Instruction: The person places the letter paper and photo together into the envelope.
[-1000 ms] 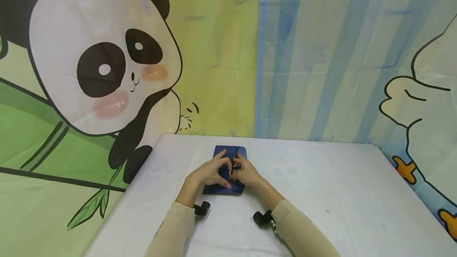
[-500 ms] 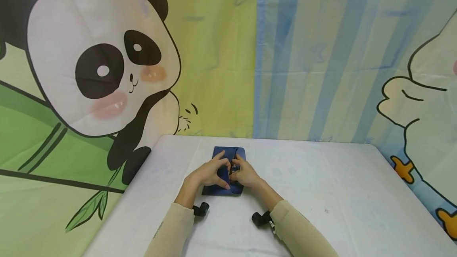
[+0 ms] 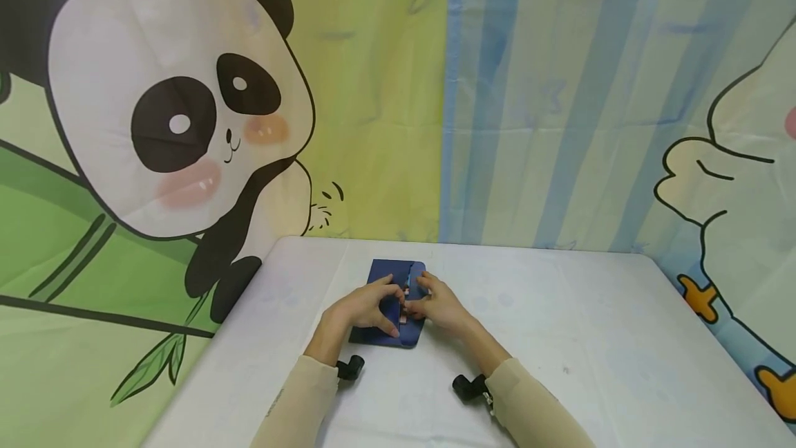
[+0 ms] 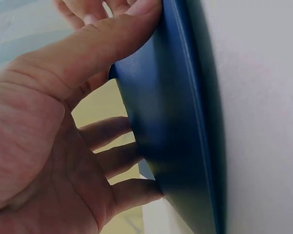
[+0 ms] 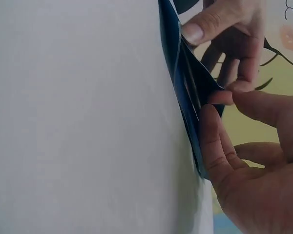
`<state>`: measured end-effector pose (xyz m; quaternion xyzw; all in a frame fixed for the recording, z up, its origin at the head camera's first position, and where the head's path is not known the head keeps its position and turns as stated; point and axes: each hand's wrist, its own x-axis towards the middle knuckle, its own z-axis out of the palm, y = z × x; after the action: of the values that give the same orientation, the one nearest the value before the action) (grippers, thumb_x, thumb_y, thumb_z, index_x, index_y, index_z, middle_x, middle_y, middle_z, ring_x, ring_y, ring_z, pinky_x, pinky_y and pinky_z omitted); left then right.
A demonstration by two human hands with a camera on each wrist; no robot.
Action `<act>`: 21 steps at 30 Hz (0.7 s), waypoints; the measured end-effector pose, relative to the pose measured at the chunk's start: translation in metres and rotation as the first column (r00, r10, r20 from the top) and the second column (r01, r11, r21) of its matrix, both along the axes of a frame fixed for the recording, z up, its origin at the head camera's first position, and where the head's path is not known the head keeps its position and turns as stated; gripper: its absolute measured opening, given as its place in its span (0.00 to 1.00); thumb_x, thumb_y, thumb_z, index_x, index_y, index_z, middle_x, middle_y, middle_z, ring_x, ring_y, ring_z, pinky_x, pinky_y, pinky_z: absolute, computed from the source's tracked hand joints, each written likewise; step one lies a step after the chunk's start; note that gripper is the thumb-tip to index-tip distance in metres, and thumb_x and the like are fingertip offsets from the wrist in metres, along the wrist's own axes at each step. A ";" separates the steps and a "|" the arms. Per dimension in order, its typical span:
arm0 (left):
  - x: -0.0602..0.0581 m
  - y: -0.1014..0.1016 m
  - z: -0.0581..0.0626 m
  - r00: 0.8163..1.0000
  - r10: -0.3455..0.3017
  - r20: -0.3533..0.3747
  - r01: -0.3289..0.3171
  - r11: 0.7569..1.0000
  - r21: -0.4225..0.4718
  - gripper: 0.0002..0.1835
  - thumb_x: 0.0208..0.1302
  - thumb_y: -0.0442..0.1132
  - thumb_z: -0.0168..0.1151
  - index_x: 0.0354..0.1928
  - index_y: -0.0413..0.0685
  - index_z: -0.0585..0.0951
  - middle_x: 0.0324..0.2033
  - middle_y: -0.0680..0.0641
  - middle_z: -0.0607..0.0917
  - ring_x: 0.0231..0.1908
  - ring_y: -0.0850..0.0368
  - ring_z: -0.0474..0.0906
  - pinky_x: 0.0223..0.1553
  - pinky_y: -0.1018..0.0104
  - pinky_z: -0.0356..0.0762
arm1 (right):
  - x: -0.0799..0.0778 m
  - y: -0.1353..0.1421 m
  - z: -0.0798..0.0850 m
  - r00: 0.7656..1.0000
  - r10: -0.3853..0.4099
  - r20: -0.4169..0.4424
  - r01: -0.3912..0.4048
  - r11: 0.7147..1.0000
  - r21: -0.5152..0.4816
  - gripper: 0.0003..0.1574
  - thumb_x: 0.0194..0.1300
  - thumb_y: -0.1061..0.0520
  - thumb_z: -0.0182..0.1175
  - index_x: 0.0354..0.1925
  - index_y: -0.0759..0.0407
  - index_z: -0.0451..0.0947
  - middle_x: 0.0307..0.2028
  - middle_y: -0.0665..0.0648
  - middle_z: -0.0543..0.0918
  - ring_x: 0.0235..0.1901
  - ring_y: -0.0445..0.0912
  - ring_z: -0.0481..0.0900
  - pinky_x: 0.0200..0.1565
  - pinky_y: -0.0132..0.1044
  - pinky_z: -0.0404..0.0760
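A flat dark-blue folder (image 3: 387, 269) lies on the table, with a slit running along its right part and a narrow flap (image 3: 418, 275) beyond it. Small pale, coloured bits show inside the slit; their kind is unclear. My left hand (image 3: 361, 308) arches over the left panel, holding its edge up between thumb and fingers. In the left wrist view the thumb (image 4: 122, 36) lies on the blue surface. My right hand (image 3: 444, 306) is at the flap side; in the right wrist view its fingers (image 5: 212, 141) touch the parted opening, and its thumb is near a left fingertip.
A white cloth covers the table (image 3: 528, 337). Behind it hangs a curtain (image 3: 373, 88) printed with a panda and other cartoon figures. Black wrist cameras (image 3: 351, 368) sit on both wrists, below the cream sleeves (image 3: 537, 406).
My right hand has drawn back to the right, out of the slit onto the flap. The slit shows more of its contents. The folder has tilted slightly; my left hand stays on it.
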<state>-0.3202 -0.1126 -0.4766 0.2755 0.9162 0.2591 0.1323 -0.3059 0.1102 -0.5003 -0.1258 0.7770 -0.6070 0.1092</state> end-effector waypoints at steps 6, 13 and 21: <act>0.004 0.002 0.002 1.000 -0.015 -0.023 0.015 1.000 -0.019 0.32 0.46 0.50 0.87 0.55 0.60 0.82 0.80 0.33 0.58 0.76 0.31 0.60 0.71 0.35 0.64 | 0.011 0.017 0.013 0.998 -0.038 -0.052 0.040 0.999 0.032 0.52 0.69 0.53 0.70 0.79 0.69 0.55 0.83 0.66 0.49 0.48 0.49 0.85 0.47 0.48 0.87; 0.008 0.006 0.002 1.000 0.016 -0.005 -0.016 0.999 -0.032 0.37 0.53 0.50 0.83 0.66 0.60 0.79 0.80 0.34 0.58 0.80 0.30 0.51 0.73 0.30 0.56 | 0.018 0.035 0.026 0.991 -0.081 -0.108 0.097 0.984 0.147 0.54 0.70 0.44 0.68 0.82 0.56 0.53 0.82 0.60 0.56 0.57 0.52 0.83 0.53 0.53 0.83; 0.010 0.009 0.007 0.992 0.054 -0.112 -0.066 0.992 -0.108 0.49 0.59 0.66 0.72 0.80 0.63 0.64 0.82 0.34 0.49 0.82 0.33 0.37 0.78 0.33 0.41 | 0.021 0.049 0.029 0.918 -0.017 -0.395 0.263 0.773 0.578 0.59 0.70 0.27 0.58 0.82 0.58 0.51 0.83 0.64 0.52 0.78 0.66 0.58 0.72 0.76 0.48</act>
<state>-0.3106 -0.1033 -0.4699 0.2536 0.9430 0.1958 0.0895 -0.2848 0.1589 -0.4712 -0.1350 0.9463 -0.2896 -0.0494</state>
